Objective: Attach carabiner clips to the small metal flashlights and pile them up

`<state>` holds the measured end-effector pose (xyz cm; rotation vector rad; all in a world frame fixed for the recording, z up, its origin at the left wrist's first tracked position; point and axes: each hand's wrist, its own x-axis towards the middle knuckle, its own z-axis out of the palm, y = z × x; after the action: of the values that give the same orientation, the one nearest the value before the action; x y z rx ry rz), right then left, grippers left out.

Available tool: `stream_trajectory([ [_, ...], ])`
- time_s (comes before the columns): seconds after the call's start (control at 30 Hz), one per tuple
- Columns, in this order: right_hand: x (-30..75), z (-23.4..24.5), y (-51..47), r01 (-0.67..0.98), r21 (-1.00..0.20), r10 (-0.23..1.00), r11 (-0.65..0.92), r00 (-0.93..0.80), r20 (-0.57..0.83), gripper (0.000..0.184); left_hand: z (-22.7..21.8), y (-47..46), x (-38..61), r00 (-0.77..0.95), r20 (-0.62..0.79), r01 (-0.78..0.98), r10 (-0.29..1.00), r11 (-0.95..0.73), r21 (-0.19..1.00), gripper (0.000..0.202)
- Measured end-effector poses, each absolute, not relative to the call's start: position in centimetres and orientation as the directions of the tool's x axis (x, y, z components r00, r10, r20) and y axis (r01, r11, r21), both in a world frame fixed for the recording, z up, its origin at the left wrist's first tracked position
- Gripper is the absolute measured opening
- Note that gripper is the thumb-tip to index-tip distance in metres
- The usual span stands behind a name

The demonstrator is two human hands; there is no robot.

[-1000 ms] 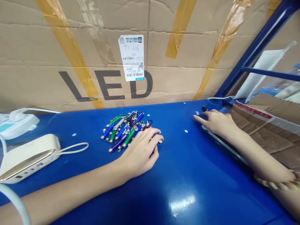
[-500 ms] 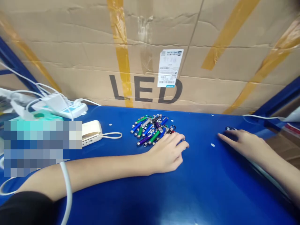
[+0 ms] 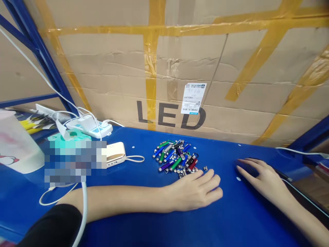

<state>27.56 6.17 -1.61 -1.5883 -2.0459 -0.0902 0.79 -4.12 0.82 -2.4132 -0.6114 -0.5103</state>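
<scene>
A heap of small metal tubes (image 3: 176, 164) in green, blue, purple and red, like mini keychain torches with metal ends and clips, lies on the blue table (image 3: 144, 230). My left hand (image 3: 199, 190) rests palm down at the heap's near right edge, fingers stretched and slightly apart. Its palm side is hidden. One small loose metal piece (image 3: 205, 168) sits just beyond its fingers. Farther right, my right hand (image 3: 267, 176) is low over the table near its right side, fingers extended and apart. Something dark shows behind its fingers; I cannot make out what it is.
A large cardboard box (image 3: 123, 75) marked LED stands along the back. On the left are a cream power bank (image 3: 117, 156) with a loop strap, a white power strip (image 3: 102, 130) with cables, and a whitish container (image 3: 17, 147). A white cable (image 3: 83, 212) crosses my left forearm.
The view has tilted up. My left hand has drawn back from the heap towards me, its fingers straighter, uncovering a red tube. My right hand has shifted slightly left.
</scene>
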Motion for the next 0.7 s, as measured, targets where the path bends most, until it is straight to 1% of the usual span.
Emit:
stream_trajectory([
  [0.07, 28.6, -2.4, 6.7, 0.949, -0.216, 0.872, 0.230, -0.103, 0.479, 0.058, 1.1, -4.5, 1.0, 0.847, 0.481, 0.492, 0.226, -0.675, -0.549, 0.021],
  [0.17, 29.7, -2.8, 7.2, 0.979, -0.156, 0.853, 0.134, -0.034, 0.521, 0.058, 1.5, -5.1, 1.3, 0.882, 0.461, 0.420, 0.099, -0.611, -0.671, 0.022],
  [0.27, 29.7, -2.6, 7.2, 0.974, -0.180, 0.836, 0.135, -0.014, 0.548, 0.054, 1.7, -5.5, 1.5, 0.903, 0.430, 0.361, 0.011, -0.563, -0.744, 0.023],
  [0.37, 29.1, -2.1, 7.1, 0.953, -0.229, 0.809, 0.197, -0.026, 0.587, 0.049, 1.7, -5.8, 1.7, 0.911, 0.413, 0.349, -0.003, -0.530, -0.773, 0.023],
  [0.47, 28.4, -1.6, 6.8, 0.951, -0.235, 0.798, 0.203, -0.022, 0.602, 0.043, 1.5, -6.0, 1.9, 0.920, 0.392, 0.350, 0.017, -0.490, -0.799, 0.023],
  [0.57, 27.9, -1.0, 6.5, 0.963, -0.211, 0.824, 0.168, -0.020, 0.566, 0.038, 1.4, -6.2, 2.0, 0.929, 0.367, 0.350, 0.048, -0.443, -0.826, 0.024],
  [0.7, 27.9, -0.2, 6.0, 0.981, -0.162, 0.872, 0.102, -0.010, 0.489, 0.034, 0.8, -5.9, 2.0, 0.924, 0.376, 0.362, 0.062, -0.455, -0.814, 0.024],
])
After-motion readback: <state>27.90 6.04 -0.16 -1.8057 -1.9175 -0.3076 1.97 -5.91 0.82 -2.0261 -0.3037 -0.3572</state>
